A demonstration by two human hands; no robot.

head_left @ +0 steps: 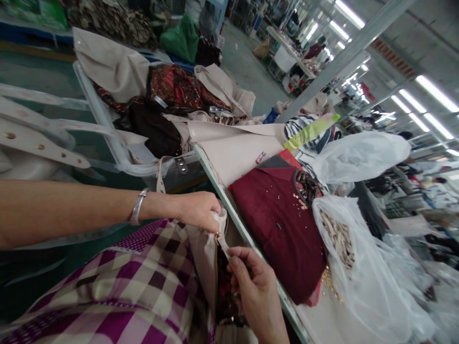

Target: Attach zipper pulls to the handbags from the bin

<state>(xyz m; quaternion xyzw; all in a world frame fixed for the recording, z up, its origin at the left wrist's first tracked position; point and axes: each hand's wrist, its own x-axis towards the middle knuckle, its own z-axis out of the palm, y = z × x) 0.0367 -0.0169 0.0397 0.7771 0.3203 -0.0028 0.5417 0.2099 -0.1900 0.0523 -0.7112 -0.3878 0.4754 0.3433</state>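
Observation:
A beige bag [201,258] with a zipper along its opening rests against the checked apron [132,282] at my lap. My left hand [195,210], with a silver bangle at the wrist, is closed on the pale edge of the bag near the zipper's end. Just below its fingers sits a gold zipper slider [217,235]. From the slider a pale zipper pull [224,247] runs to my right hand [254,282], whose thumb and forefinger pinch it. Dark red patterned lining partly shows inside the bag, and the right hand covers some of it.
A table edge [244,234] runs diagonally beside the hands. Folded maroon cloth [279,224] with scattered gold bits lies on the table, near a plastic bag of beige pieces [339,234]. At left stands a clear bin [96,114] piled with bags; studded straps [39,143] lie nearer.

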